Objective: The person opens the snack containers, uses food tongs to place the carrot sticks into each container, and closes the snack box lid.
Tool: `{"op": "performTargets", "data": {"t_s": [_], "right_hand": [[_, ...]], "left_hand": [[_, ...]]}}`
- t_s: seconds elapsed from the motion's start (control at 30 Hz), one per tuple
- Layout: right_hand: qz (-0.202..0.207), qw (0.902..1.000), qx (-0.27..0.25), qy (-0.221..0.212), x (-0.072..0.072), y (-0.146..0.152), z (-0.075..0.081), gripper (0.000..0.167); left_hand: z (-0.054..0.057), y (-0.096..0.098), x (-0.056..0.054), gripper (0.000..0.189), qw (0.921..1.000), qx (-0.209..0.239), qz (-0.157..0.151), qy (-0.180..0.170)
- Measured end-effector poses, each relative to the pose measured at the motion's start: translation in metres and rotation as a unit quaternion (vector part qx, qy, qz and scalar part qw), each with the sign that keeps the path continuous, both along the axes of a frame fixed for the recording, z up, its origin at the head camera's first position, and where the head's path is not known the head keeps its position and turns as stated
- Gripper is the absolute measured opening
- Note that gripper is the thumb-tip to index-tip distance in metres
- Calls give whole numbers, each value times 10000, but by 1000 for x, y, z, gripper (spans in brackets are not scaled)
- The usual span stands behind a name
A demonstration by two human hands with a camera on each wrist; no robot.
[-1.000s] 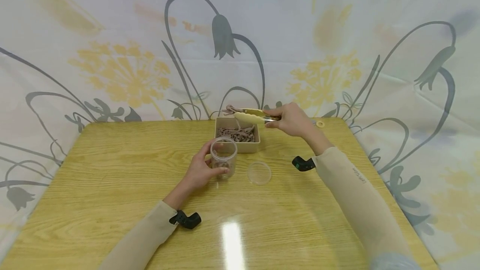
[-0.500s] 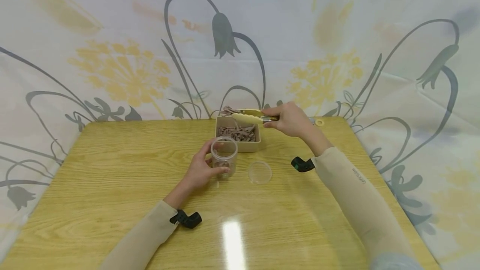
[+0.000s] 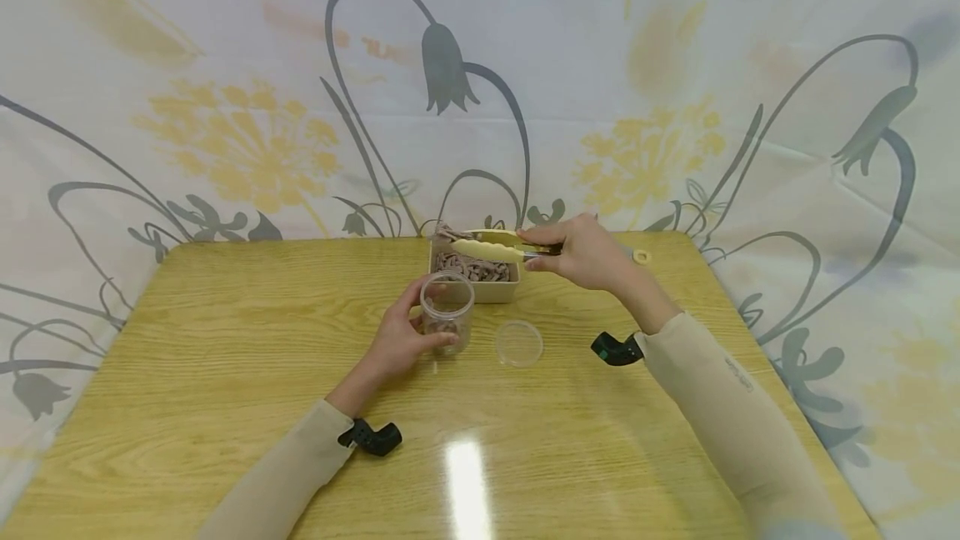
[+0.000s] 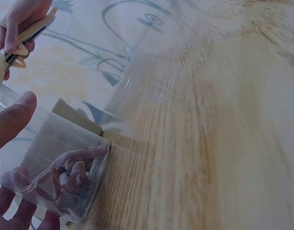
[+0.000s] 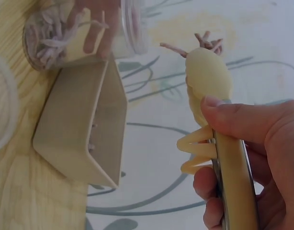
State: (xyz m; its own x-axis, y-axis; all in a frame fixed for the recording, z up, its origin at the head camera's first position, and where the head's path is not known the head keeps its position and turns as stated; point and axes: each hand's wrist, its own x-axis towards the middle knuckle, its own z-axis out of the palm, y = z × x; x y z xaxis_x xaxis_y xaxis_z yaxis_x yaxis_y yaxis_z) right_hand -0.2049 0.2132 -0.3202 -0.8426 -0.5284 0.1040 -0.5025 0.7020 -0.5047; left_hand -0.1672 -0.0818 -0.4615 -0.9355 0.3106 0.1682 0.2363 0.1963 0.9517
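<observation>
My left hand (image 3: pixel 399 338) grips a clear plastic jar (image 3: pixel 447 307) that stands upright on the table. Several brownish-purple strips (image 4: pixel 65 177) lie at the bottom of the jar. In my right hand (image 3: pixel 588 252) is a pair of yellow tongs (image 3: pixel 491 250), raised over the beige box (image 3: pixel 495 293). A small bunch of the same strips (image 5: pixel 211 43) sticks out of the tongs' tips. More strips (image 3: pixel 487 269) fill the box, which stands just behind the jar.
A round clear lid (image 3: pixel 519 343) lies flat on the wooden table (image 3: pixel 262 357), right of the jar. Near the far right edge sits a small yellow ring (image 3: pixel 641 257). Behind the table hangs a flower-patterned cloth (image 3: pixel 480 65).
The tongs with the strips have come down a little and shifted slightly left over the box. My right forearm has moved a bit toward me. The left hand and jar have stayed put.
</observation>
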Motion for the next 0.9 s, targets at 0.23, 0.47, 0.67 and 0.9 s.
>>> {"op": "performTargets", "data": {"t_s": [0.23,0.47,0.67,0.9], "right_hand": [[291,9995,57,123,9,-4,-3,47],[554,9981,136,211,13,-5,-7,45],[729,9971,152,122,12,-5,-3,44],[780,9959,445,57,12,-8,3,43]], "left_hand": [[4,0,2,89,9998,133,-51,-108],[11,2,4,88,9998,73,-89,-157],[-1,0,0,86,9999,78,-84,3],[0,0,0,84,9999,81,-113,-26]]}}
